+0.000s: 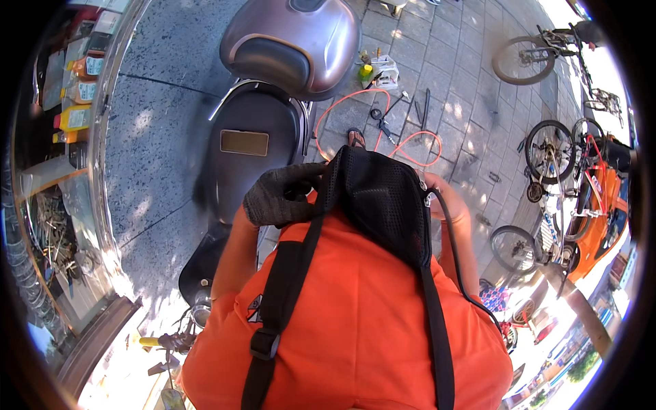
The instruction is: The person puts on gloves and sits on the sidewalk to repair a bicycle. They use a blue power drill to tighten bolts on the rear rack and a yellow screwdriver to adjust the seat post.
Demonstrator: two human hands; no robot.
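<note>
A black mesh chest bag (383, 201) hangs on black straps over my orange shirt, its zipped side to the right. My left hand (281, 196), in a dark grey knitted glove, is closed at the bag's left edge, with the fingertips partly tucked behind it. Bare, my right hand (449, 197) curls against the bag's right edge beside the zipper; the bag hides most of its fingers. A black cable (451, 236) runs from that side down across my shirt. To the left of the bag, a dark flat rectangle like a phone (244, 143) lies on the scooter seat (256, 116).
The scooter's purple-grey top case (328, 41) stands ahead. An orange hose (335, 106), hand tools (427, 109) and a white basket (386, 72) lie on the paving. Bicycles (550, 154) and an orange vehicle (601, 225) stand right. Bottles (78, 119) line a case at left.
</note>
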